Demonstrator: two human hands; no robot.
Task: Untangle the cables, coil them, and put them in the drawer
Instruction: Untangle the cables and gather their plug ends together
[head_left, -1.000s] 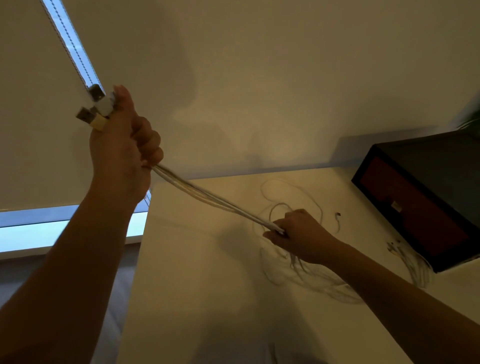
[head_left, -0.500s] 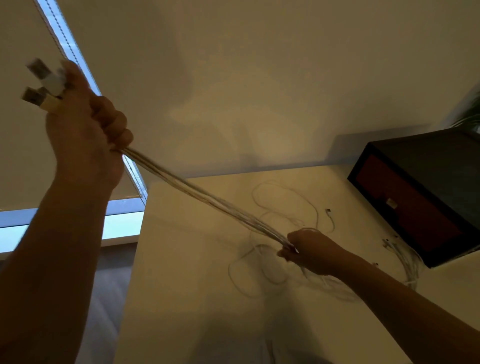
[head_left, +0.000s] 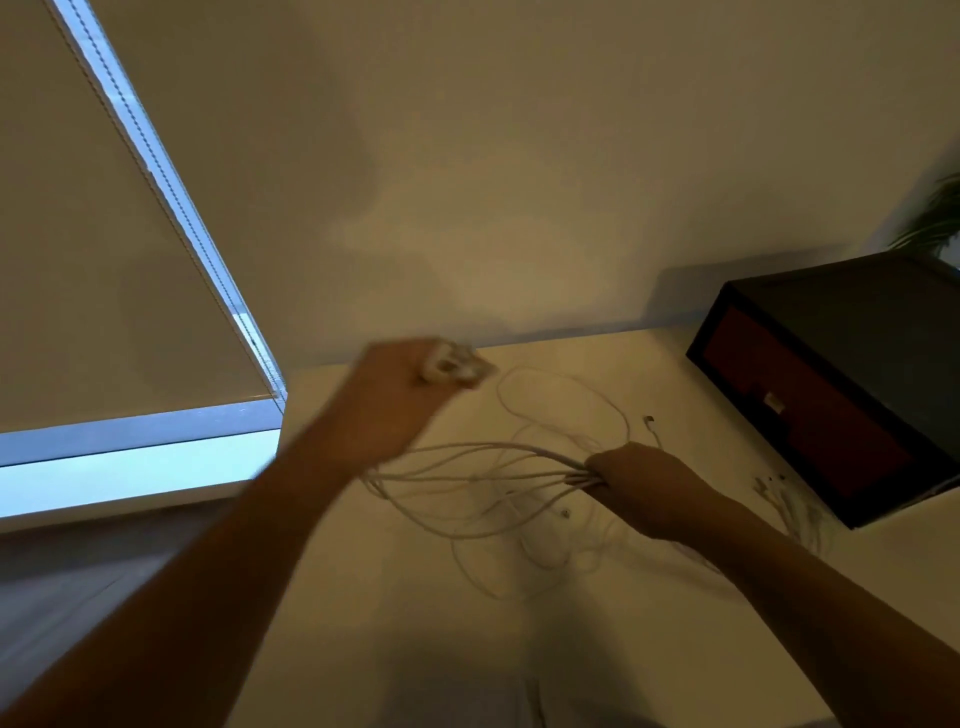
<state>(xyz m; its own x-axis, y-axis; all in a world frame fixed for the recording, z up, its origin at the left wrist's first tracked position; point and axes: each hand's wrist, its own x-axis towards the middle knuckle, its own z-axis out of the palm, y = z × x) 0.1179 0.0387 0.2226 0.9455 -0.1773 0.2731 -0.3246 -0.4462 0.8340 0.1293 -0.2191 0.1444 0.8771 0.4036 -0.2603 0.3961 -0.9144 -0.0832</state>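
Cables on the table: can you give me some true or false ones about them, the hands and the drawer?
1. Both hands hold white cables. True: the left hand grips the plug ends, and the right hand grips the bundle further along.
2. The drawer is pulled open. False: its red front looks shut inside the dark box.
3. All the cables are neatly coiled. False: they lie in loose, tangled loops on the table.
4. More cable ends lie beside the box. True.
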